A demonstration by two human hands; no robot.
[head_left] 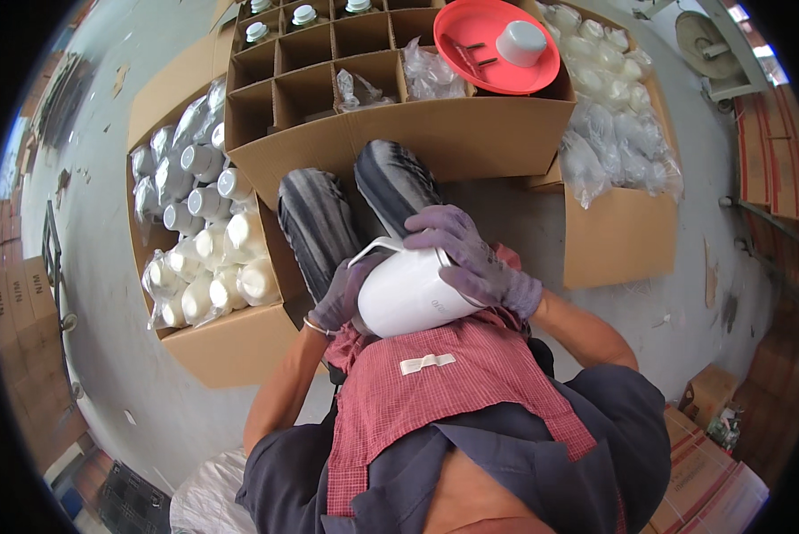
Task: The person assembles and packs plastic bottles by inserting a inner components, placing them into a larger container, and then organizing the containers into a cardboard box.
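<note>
A white jug [413, 298] with a looped handle lies tilted on its side across my lap, over the red checked apron [435, 378]. Both my hands wear purple-grey gloves. My left hand [339, 298] is closed around the jug's left end, its fingers partly hidden behind the body. On the other end, my right hand [462, 249] grips the jug with fingers bent over the side. The jug's handle [377, 246] points away from me, between the hands.
A divided carton [399, 138] stands ahead, holding several bottle-like items and plastic bags. On its right corner rests a red basin [515, 84] with a white cup-shaped piece [521, 43] and thin dark tools. Open cartons of bagged white parts flank me, left [239, 351] and right [622, 236].
</note>
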